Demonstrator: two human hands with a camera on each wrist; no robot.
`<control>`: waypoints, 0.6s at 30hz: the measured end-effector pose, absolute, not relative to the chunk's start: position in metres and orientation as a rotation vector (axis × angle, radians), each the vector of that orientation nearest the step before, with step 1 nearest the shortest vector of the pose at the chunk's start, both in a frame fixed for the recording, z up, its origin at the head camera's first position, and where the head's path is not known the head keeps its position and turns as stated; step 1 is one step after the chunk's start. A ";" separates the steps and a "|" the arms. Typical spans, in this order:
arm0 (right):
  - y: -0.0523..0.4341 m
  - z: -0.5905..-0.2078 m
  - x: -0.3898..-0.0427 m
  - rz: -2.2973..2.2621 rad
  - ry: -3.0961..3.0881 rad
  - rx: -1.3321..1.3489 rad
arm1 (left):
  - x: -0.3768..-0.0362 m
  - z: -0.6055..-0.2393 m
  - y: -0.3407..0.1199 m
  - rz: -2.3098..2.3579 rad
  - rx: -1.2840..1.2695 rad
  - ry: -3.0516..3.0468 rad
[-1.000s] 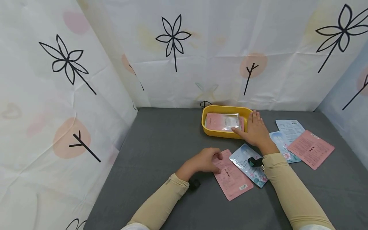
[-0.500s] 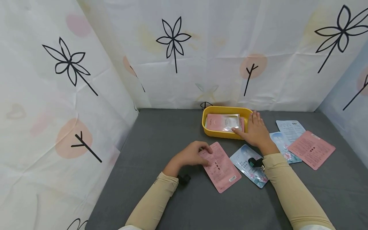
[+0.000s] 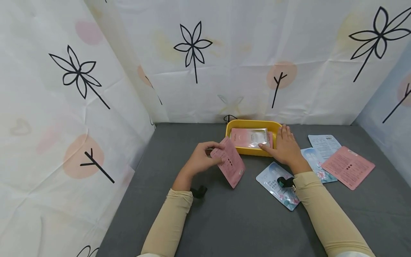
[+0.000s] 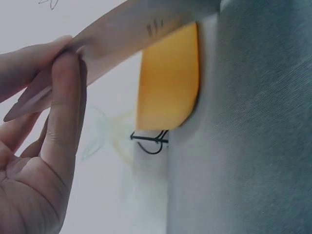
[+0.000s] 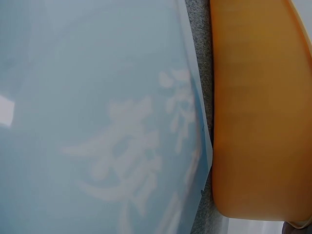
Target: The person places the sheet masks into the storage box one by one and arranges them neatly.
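My left hand (image 3: 200, 157) pinches a pink face mask packet (image 3: 232, 163) by its upper left edge, tilted up off the table just in front of the yellow basket (image 3: 248, 151). In the left wrist view the thumb and fingers grip the packet (image 4: 122, 34) edge-on, overlapping the basket (image 4: 170, 78). My right hand (image 3: 285, 150) rests on the basket's right end, fingers straight along the rim and thumb over the front edge. Inside the basket lie pink packets (image 3: 242, 137), the top one partly silvery. A blue packet (image 5: 97, 87) fills much of the right wrist view.
One blue flowered packet (image 3: 276, 184) lies on the grey table (image 3: 199, 221) under my right wrist. To the right, a pink packet (image 3: 348, 167) overlaps a flowered blue one (image 3: 313, 160) and a pale blue one (image 3: 325, 144). A patterned white cloth (image 3: 237, 82) stands behind the basket.
My left hand has moved the pink packet leftward and toward the basket, away from the blue packet, and tilted it up off the table. The right hand has stayed at the basket.
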State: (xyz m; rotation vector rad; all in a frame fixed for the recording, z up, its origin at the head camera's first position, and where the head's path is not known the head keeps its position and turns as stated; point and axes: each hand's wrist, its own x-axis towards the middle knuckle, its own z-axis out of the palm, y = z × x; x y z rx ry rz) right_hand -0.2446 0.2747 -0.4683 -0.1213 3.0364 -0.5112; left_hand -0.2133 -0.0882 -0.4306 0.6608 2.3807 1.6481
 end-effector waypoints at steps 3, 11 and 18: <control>0.275 -0.468 -0.245 -0.512 3.035 -0.123 | -0.215 -0.425 -0.091 1.717 0.643 2.391; 0.275 -0.468 -0.245 -0.511 3.031 -0.130 | -0.220 -0.417 -0.093 1.837 0.664 2.430; 0.274 -0.467 -0.244 -0.513 3.028 -0.125 | -0.227 -0.407 -0.087 1.950 0.741 2.445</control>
